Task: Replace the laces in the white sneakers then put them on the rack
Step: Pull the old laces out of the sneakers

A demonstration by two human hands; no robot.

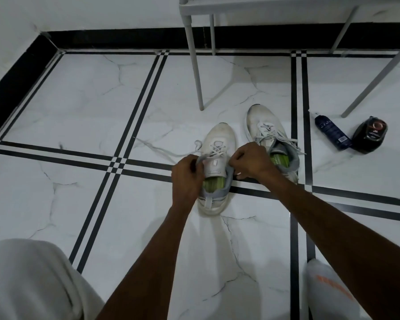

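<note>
Sneaker (216, 167) between left hand (187, 179) and right hand (252, 161) grip.

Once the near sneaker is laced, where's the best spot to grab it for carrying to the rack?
Probably by the heel collar of the near sneaker. Its heel points toward the person and the opening faces up, so come from above and the near side, fingers inside the grey rim, thumb on the heel tab. That keeps the grip off the lace, which the left hand and right hand hold.

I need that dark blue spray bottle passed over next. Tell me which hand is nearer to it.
Right. The right hand works at the near white sneaker, closer to the dark blue spray bottle; the left hand is on the sneaker's far side.
</note>
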